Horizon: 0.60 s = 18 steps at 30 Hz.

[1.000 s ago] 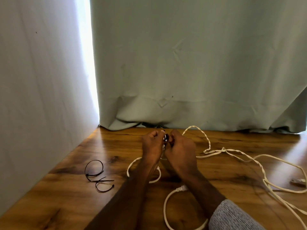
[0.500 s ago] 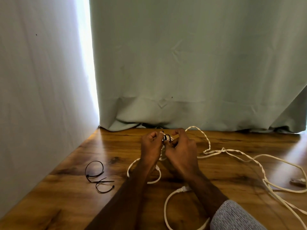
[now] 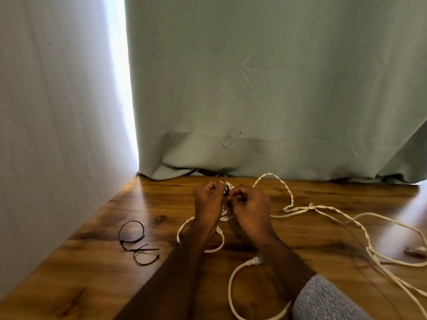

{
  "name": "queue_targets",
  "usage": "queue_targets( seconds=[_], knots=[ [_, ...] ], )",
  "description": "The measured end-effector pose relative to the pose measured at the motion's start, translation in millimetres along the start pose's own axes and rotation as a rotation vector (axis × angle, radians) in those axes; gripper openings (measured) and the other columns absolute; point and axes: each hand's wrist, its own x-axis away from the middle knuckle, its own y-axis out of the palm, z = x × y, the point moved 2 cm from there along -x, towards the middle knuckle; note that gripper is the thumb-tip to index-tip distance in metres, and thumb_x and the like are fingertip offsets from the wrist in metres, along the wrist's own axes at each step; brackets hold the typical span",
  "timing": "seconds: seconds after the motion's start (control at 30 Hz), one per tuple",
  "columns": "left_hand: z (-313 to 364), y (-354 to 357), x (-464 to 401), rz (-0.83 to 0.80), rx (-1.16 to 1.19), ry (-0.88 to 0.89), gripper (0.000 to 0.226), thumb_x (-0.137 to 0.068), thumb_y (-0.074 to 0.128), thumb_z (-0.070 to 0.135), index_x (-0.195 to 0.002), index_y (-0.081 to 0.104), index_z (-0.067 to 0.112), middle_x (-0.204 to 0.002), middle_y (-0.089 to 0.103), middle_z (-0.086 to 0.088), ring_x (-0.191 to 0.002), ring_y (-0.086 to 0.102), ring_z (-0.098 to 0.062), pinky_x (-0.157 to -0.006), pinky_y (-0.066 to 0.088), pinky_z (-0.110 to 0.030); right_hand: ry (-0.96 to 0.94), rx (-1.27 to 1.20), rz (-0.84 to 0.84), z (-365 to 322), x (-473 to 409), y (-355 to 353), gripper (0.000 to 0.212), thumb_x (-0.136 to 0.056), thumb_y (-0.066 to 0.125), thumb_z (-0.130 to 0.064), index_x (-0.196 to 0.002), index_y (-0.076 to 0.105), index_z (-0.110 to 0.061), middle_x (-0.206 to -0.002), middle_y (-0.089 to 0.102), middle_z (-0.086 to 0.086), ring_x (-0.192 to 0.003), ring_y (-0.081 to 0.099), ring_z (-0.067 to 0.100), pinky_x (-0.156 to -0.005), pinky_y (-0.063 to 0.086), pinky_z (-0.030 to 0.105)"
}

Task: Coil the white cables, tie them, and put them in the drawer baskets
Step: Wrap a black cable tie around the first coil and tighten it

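My left hand [image 3: 208, 199] and right hand [image 3: 250, 204] both pinch the black tie [image 3: 227, 190] around the coiled white cable [image 3: 201, 248], just right of the spare ties [image 3: 136, 241]. If my pinch slips, I judge the coil could spring loose, since the long twisted cable [image 3: 342, 218] right of it trails free.

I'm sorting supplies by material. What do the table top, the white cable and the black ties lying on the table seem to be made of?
Table top: wood or wood-look laminate, glossy; grain, dark knots and window glare show. White cable: probably a soft plastic jacket, matte; it bends freely and part of it is twisted. Black ties: thin springy plastic, likely nylon zip ties; they hold open loops with small heads.
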Motion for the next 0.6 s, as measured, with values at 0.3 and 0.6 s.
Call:
queue_targets(
  seconds=[0.3,0.6],
  knots=[
    [3,4,5,-0.054,0.019,-0.049,0.036,-0.095,0.061,0.011,-0.06,0.063,0.016,-0.05,0.055,0.004,-0.046,0.047,-0.007,-0.048,0.04,-0.024,-0.29,0.467,-0.064,-4,-1,-5,0.007,-0.1,0.057,-0.021,-0.104,0.059,-0.016,-0.079,0.061,-0.004,-0.06,0.049,0.007,-0.049,0.027,0.014],
    [2,6,9,-0.114,-0.056,-0.022,0.026,-0.096,0.061,0.013,-0.077,0.067,-0.004,-0.062,0.064,-0.011,-0.058,0.057,-0.012,-0.055,0.048,-0.027,-0.484,0.613,0.054,-1,-3,-13,0.035,-0.082,0.078,-0.021,-0.108,0.055,-0.016,-0.074,0.067,0.004,-0.058,0.06,0.019,-0.051,0.032,0.023]
  ],
)
